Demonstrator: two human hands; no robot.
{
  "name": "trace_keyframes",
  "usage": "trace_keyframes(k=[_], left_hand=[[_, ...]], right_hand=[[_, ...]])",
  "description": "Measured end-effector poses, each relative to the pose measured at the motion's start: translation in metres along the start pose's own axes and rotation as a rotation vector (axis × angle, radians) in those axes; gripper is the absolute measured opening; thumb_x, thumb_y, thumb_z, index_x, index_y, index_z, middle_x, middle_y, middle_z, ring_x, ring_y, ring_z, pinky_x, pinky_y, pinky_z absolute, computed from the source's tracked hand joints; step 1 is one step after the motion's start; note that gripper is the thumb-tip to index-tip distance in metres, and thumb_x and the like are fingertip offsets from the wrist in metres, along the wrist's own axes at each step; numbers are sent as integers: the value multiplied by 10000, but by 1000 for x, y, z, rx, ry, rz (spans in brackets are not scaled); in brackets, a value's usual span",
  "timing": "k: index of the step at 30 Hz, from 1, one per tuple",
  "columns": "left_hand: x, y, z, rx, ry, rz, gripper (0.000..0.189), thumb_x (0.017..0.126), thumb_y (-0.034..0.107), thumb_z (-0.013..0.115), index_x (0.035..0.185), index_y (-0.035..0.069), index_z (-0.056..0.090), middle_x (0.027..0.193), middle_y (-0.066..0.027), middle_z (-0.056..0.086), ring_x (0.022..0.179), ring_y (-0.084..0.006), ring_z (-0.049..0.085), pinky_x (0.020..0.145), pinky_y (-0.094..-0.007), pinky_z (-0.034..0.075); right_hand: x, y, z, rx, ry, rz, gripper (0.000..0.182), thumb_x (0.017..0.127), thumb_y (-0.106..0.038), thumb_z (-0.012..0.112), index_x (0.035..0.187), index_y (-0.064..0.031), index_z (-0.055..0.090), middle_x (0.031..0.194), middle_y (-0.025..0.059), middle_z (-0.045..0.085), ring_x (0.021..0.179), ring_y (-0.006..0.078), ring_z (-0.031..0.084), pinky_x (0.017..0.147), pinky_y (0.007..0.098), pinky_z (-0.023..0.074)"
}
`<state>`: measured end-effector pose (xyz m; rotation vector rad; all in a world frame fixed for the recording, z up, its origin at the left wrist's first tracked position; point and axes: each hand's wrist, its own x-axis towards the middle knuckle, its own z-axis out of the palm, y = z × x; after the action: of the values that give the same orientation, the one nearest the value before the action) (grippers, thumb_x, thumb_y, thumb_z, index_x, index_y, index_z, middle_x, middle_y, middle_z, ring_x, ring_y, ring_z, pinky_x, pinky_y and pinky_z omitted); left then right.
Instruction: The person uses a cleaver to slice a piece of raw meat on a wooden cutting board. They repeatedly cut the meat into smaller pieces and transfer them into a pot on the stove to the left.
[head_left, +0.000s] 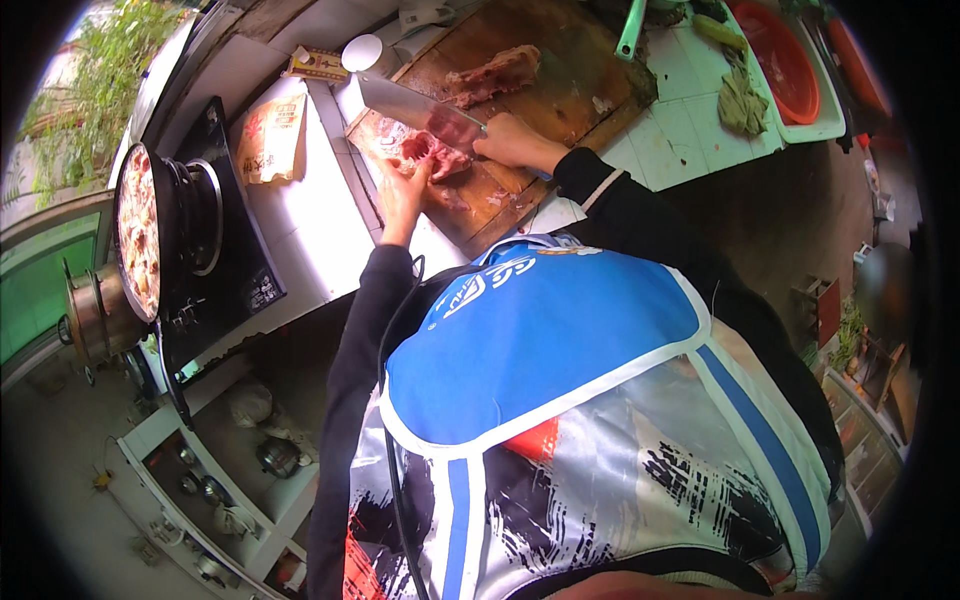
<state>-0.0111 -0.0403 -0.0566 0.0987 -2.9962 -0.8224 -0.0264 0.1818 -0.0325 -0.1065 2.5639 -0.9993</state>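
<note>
My right hand (520, 142) grips the handle of a cleaver (420, 109), whose broad metal blade points to the left above the near part of a wooden cutting board (559, 97). Beneath and in front of the blade lies a piece of raw meat (427, 154), reddish with pale edges. My left hand (405, 191) presses on its near left side, thumb and fingers against the meat. Whether the blade touches the meat cannot be told. A second, longer piece of raw meat (495, 73) rests farther back on the board.
A wok of food (141, 232) sits on a black gas stove (225, 225) at left, beside a metal pot (105, 311). Near the board are a paper bag (271, 142), a white cup (364, 54) and a green handle (632, 30). A red basin (776, 64) and green cloth (742, 103) are right.
</note>
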Motion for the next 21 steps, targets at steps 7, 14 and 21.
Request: trace_keyframes(k=[7,14,21], left_hand=[[-20,29,-20,300,-9,804,434,701,146,665,1094,67,499,1074,-139,476,1011,-339,501,777,-401,460],[4,28,13,68,48,433,400,731,129,629,1100,83,483,1000,-172,473,883,-363,545,696,-443,482],[16,40,-10,120,-235,427,386,725,150,654,1076,86,508,937,-149,618,844,-330,604,716,-412,494]], right_hand=[[15,0,12,-49,40,7,443,731,-350,554,792,77,655,796,303,609,801,408,627,770,442,490],[11,-22,-11,-90,-67,-33,448,736,-376,564,774,61,657,815,290,620,826,408,622,784,434,486],[4,-17,-16,77,19,-55,463,768,-368,557,939,58,617,882,294,616,877,418,604,799,449,470]])
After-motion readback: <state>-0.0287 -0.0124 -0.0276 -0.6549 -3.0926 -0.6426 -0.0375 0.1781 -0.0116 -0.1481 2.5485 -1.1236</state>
